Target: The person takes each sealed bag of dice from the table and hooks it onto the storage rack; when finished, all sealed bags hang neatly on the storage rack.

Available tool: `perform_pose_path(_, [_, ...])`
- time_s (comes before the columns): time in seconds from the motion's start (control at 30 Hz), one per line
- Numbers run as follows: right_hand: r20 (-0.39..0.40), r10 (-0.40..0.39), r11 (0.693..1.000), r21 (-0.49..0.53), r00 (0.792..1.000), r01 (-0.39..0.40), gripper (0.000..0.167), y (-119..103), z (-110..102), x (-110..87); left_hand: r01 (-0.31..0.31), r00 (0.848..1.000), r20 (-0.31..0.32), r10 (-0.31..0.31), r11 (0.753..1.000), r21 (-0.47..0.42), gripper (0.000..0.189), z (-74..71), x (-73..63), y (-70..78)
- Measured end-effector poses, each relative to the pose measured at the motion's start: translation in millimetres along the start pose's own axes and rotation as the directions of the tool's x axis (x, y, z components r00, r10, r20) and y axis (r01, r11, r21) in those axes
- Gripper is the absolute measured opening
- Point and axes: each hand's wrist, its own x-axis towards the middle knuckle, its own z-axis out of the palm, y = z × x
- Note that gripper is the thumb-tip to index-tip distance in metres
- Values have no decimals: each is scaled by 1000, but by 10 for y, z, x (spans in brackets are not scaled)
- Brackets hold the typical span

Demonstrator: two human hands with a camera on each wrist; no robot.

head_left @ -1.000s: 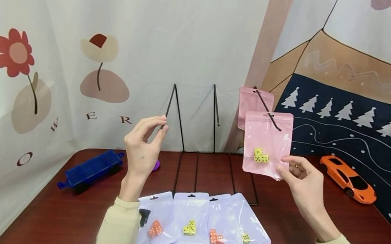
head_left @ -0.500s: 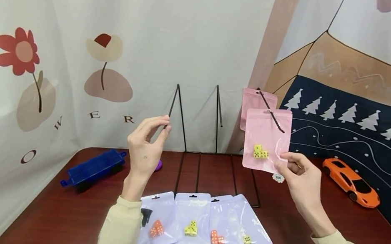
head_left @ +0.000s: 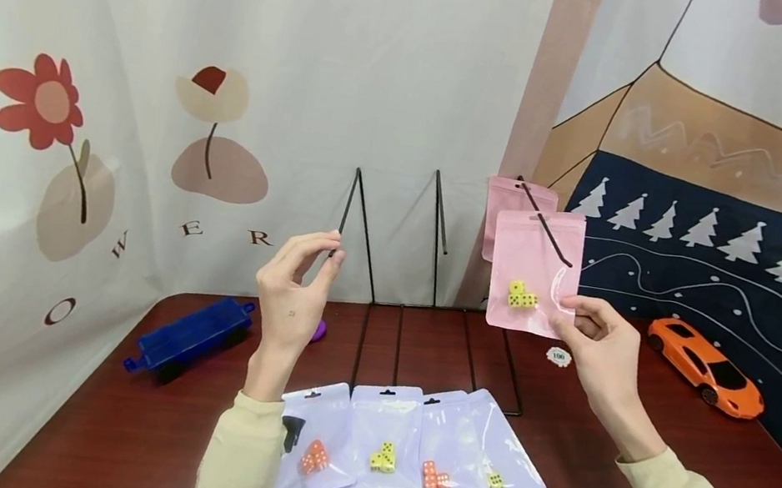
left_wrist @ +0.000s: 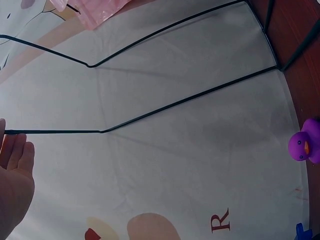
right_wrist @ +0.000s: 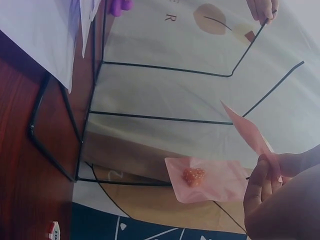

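Note:
My left hand [head_left: 293,288] pinches the end of the left prong of a black wire display rack [right_wrist: 160,117]; the left wrist view shows its fingers [left_wrist: 26,159] at the wire's tip. With thumb and fingers, my right hand [head_left: 604,343] pinches the lower right edge of a pink zip bag [head_left: 515,250]. Yellow dice [head_left: 521,297] show through that bag, and the right prong passes through the slot at its top. Farther back on the same prong hangs a second pink bag [head_left: 491,225], with orange dice [right_wrist: 193,177] in it. The middle prong holds nothing.
Several pale lilac bags [head_left: 383,420] with orange or yellow dice lie overlapping in front of the rack. A blue tray-like piece [head_left: 191,336], a purple duck [left_wrist: 300,146], a round chip marked 100 [head_left: 559,357] and an orange toy car [head_left: 706,367] lie around it.
My right hand has pushed the pink bag back along the right prong, toward the bag behind. The chip below it has come into sight. My left hand keeps its pinch on the left prong.

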Motion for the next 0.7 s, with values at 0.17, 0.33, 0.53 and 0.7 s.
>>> perform_pose_path(0.17, [-7, 10, 999, 30, 1000, -10, 22, -3, 20, 23, 6, 1000, 7, -6, 1000, 14, 14, 9, 29, 93])
perform_pose_path(0.33, [-14, 24, 999, 26, 1000, -23, 23, -8, 34, 39, -3, 1000, 0, 3, 1000, -7, 14, 1, 4, 4])
perform_pose_path(0.53, [-13, 34, 999, 20, 999, -34, 24, 24, 53, 72, 2, 1000, 2, -2, 1000, -26, 14, -23, -44, -182])
perform_pose_path(0.7, [-23, 34, 999, 30, 999, -33, 23, 41, 65, 87, 1, 1000, 5, -1, 1000, -28, 14, -31, -50, -200])
